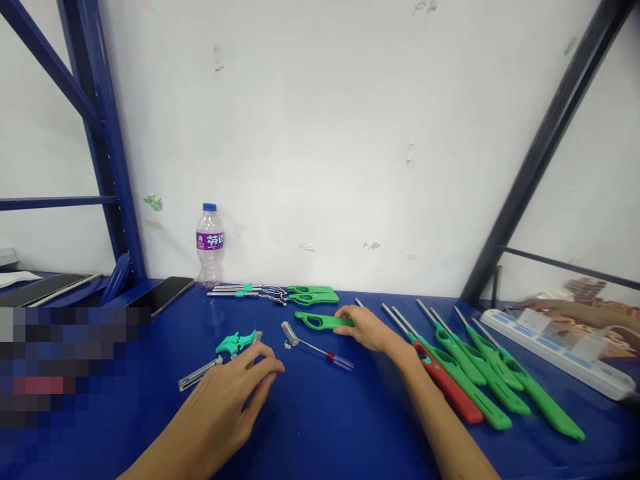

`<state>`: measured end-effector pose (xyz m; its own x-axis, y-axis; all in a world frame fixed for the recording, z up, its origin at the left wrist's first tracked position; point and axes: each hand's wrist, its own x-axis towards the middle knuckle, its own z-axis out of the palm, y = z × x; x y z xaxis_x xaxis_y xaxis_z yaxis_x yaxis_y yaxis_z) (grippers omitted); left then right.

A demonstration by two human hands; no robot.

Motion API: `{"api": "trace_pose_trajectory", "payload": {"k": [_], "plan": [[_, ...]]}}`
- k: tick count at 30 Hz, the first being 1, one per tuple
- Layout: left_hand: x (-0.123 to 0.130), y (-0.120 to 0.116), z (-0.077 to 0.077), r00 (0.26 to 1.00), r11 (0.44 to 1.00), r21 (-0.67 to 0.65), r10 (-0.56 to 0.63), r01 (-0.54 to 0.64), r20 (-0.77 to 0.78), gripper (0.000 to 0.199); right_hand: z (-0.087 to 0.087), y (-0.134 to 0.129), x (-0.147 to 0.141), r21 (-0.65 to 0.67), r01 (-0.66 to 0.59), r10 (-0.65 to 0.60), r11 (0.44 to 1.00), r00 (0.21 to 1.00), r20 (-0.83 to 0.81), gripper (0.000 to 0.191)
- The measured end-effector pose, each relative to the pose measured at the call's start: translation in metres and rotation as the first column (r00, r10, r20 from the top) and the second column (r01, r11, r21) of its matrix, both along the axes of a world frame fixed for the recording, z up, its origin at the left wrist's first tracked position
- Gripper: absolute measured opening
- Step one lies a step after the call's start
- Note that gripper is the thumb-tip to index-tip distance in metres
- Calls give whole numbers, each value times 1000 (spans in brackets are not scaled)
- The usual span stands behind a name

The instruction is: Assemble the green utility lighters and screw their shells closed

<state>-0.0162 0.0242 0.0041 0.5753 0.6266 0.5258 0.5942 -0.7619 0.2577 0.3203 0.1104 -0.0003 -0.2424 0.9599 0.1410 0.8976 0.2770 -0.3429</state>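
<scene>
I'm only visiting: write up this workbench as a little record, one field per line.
Left hand: beside teal parts; whether it holds anything is unclear
Right hand: gripping one end of a green shell
Between hands: screwdriver, its tip by a small clear tube
Right side: green lighters, one red lighter, white power strip
Back left: bottle with blue cap, dark phone
Surface: blue table
</scene>
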Motion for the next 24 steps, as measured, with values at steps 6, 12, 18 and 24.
{"api": "trace_pose_trajectory", "payload": {"k": [6,12,18,24], "plan": [[1,0,0,1000,1000,28,3,-3,-1,33,8,-7,0,60,59,-55,996,996,-69,23],[4,-1,1,997,987,139,74,-76,22,30,30,-82,-30,136,25,2,990,981,-194,23],[3,-3,3,985,985,91,140,-150,104,22,12,-149,-81,-22,-1,-4,1000,966,-258,23],[1,-6,13,950,965,49,244,-258,194,18,8,-144,-90,20,-9,14,1000,963,-270,21]]}}
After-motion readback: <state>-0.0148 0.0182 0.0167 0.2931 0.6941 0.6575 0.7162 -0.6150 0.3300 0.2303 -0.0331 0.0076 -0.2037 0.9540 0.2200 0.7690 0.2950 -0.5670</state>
